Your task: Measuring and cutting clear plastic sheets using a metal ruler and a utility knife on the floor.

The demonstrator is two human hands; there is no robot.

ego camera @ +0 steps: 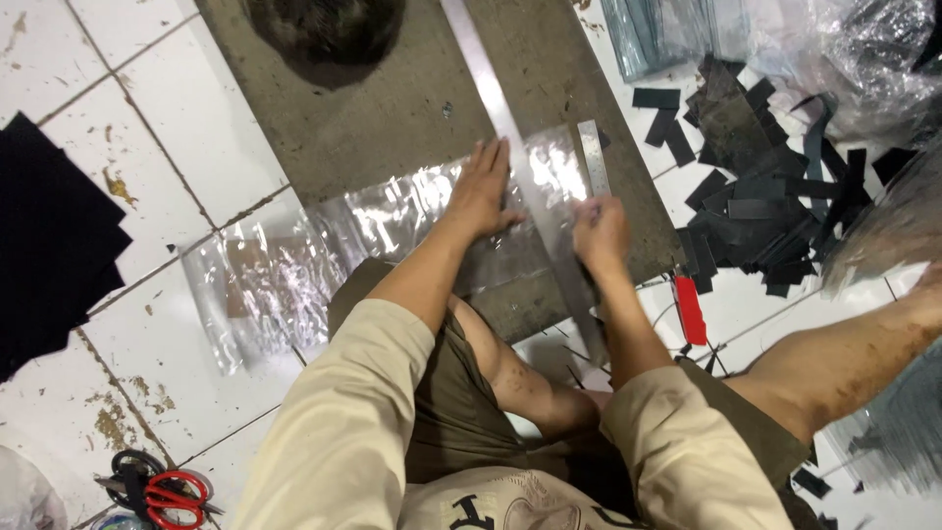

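Plastic sheeting (pixel 392 221), clear and crinkled, lies across a grey board (pixel 392 118) on the tiled floor (pixel 147 108). The left hand (pixel 483 191) is spread flat and released, pressing the sheet near a long metal straightedge (pixel 510 137), apparently to keep both from slipping. At its 3 o'clock, the right hand (pixel 601 231) is clenched against the straightedge's far side; whether it grips a blade cannot be told. A short steel ruler (pixel 593 157) lies at the right hand's 12 o'clock. Black cut strips (pixel 756 196) are heaped farther out at 3 o'clock, with a red-handled tool (pixel 690 309) near them.
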